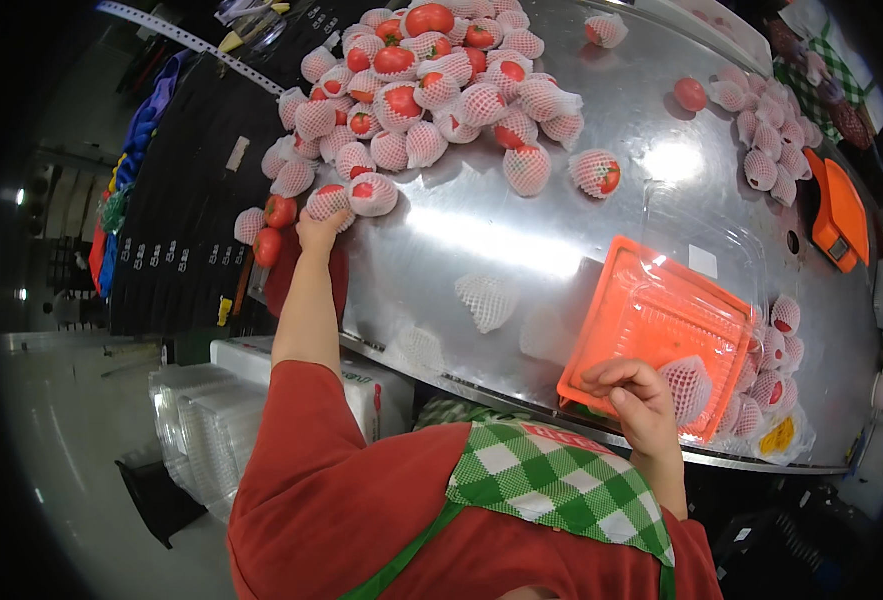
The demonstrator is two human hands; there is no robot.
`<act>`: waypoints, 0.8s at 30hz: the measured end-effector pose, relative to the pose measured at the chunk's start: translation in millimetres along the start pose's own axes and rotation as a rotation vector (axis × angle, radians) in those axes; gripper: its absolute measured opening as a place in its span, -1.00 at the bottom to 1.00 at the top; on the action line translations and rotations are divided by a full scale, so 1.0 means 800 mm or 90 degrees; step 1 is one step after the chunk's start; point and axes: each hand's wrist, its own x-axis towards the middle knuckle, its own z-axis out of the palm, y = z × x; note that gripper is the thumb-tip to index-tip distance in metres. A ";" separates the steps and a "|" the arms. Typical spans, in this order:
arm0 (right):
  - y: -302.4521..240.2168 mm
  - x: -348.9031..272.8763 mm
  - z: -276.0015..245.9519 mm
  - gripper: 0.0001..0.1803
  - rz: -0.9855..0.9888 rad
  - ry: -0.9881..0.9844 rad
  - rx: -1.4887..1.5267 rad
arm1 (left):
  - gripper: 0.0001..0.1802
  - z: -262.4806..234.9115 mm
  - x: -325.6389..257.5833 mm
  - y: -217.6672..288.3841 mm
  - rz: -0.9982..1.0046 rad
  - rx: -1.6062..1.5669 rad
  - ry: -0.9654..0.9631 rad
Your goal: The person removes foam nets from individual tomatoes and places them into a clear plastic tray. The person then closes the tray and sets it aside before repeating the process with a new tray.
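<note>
My left hand (319, 228) reaches far out to the left. Its fingers close round a tomato in a white foam net (328, 203) at the near edge of a large heap of netted tomatoes (401, 100). Another netted tomato (372, 194) lies right beside it. My right hand (639, 395) hovers over the near side of an orange tray (616, 290), fingers loosely curled and nothing visible in them. Next to its fingers, in the clear plastic container (696, 310) on the tray, sits a foam net (688, 386); whether it holds a tomato I cannot tell.
Two bare tomatoes (280, 211) lie left of my left hand. Loose foam nets (486, 302) rest on the metal table (441, 235). More netted tomatoes (773, 140) are grouped at far right and beside the tray. An orange device with a small display (839, 215) stands at the right.
</note>
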 end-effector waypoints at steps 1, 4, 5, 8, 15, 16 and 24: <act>0.001 -0.001 -0.001 -0.83 0.006 -0.006 -0.001 | -0.04 -0.002 -0.008 -0.008 -0.016 -0.075 -0.009; 0.005 -0.007 0.001 -0.83 -0.021 -0.040 0.002 | -0.17 -0.006 -0.065 0.021 -0.103 -0.463 -0.094; 0.007 -0.011 0.001 -0.83 -0.015 -0.048 -0.004 | -0.23 -0.011 -0.088 0.041 -0.124 -0.523 -0.110; 0.013 -0.018 -0.002 -0.81 0.004 -0.070 -0.036 | -0.22 -0.022 -0.157 0.071 -0.024 -0.623 -0.167; 0.015 0.005 0.017 -0.52 0.064 0.009 -0.018 | 0.00 -0.023 -0.396 0.218 0.306 -0.651 -0.414; 0.008 0.009 0.028 -0.45 0.057 0.029 -0.009 | 0.01 -0.020 -0.421 0.232 0.354 -0.659 -0.445; 0.017 -0.003 0.026 -0.33 -0.152 0.091 0.009 | 0.10 -0.006 -0.504 0.286 0.339 -0.663 -0.595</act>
